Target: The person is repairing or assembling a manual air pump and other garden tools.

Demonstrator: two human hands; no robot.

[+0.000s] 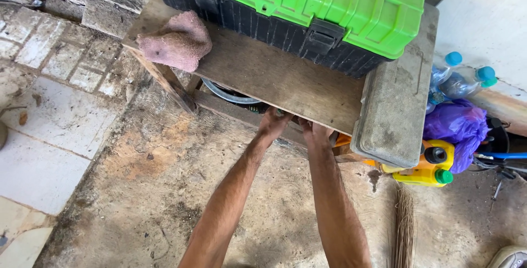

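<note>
— Wooden bench [274,79] fills the far middle of my feed, with a green-and-black toolbox [307,10] on top and a pink rag [175,43] lying to its left. What do you make of the hands?

— I see both reaching under the near edge of the board. My left hand [273,122] is at the lip, its fingers gone beneath. My right hand [315,132] is just beside it, also tucked under.

— Closed on something?

— I cannot tell for either one; the board hides the fingertips. A metal rim [228,93] shows under the bench, just left of my left hand.

— And the right side?

— A grey case [392,109] rests on the right end of the bench. Past it sit a yellow jug [425,164], a purple bag [458,125] and clear bottles [461,79]. A broom head [405,227] lies near, on the dirty concrete floor [164,191].
</note>
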